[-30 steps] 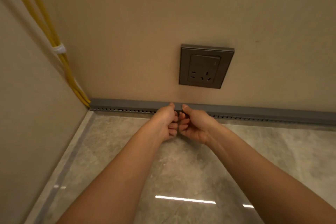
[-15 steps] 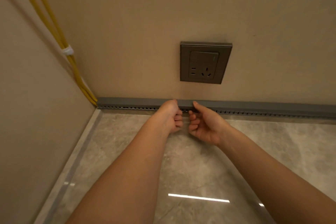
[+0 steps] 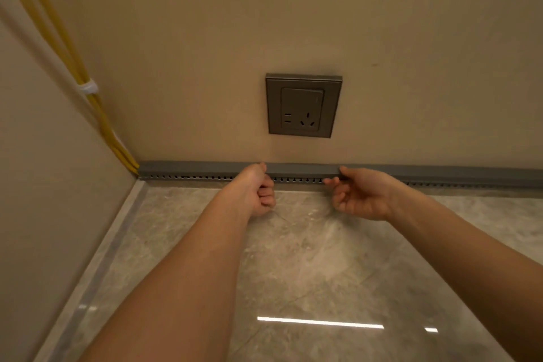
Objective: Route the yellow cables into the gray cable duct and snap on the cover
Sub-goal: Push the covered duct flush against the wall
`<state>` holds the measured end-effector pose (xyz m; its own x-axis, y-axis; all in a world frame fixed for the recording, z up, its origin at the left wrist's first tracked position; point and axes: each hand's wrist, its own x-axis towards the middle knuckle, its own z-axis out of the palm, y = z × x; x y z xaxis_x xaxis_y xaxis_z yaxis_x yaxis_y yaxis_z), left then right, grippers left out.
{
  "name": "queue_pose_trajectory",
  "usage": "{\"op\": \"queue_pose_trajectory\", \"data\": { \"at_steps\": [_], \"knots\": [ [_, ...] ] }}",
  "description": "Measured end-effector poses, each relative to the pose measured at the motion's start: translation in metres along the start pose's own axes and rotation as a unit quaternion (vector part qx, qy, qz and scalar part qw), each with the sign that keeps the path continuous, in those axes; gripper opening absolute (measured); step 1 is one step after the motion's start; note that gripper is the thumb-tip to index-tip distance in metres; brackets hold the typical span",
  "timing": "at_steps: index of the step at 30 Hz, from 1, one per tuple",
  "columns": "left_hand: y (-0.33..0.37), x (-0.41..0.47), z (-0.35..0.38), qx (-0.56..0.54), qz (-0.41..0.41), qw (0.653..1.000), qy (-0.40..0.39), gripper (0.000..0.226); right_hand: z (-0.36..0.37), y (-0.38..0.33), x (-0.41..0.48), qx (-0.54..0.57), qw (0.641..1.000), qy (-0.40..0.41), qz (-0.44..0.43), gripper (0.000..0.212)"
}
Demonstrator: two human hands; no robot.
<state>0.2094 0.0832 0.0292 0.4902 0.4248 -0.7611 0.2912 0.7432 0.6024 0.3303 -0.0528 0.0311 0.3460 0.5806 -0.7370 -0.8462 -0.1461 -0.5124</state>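
Note:
A gray cable duct runs along the foot of the far wall, its cover on top and a row of slots showing below. Yellow cables come down the left corner, held by a white clip, and enter the duct's left end. My left hand is curled in a fist, its thumb pressing on the cover. My right hand pinches the cover between thumb and fingers, a hand's width to the right. The cables inside the duct are hidden.
A gray wall socket sits on the beige wall above the duct. The side wall closes in on the left. The polished stone floor reflects a ceiling light.
My right hand has slid to the right along the duct cover, away from my left hand, which stays pressed at about the same spot. The camera has shifted slightly.

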Motion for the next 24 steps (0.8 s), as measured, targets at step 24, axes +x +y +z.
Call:
{"op": "queue_pose_trajectory", "data": {
  "at_steps": [24],
  "knots": [
    [-0.040, 0.002, 0.072, -0.060, 0.062, 0.995, 0.048, 0.045, 0.000, -0.003, 0.003, 0.011, 1.000, -0.025, -0.002, 0.032]
  ]
}}
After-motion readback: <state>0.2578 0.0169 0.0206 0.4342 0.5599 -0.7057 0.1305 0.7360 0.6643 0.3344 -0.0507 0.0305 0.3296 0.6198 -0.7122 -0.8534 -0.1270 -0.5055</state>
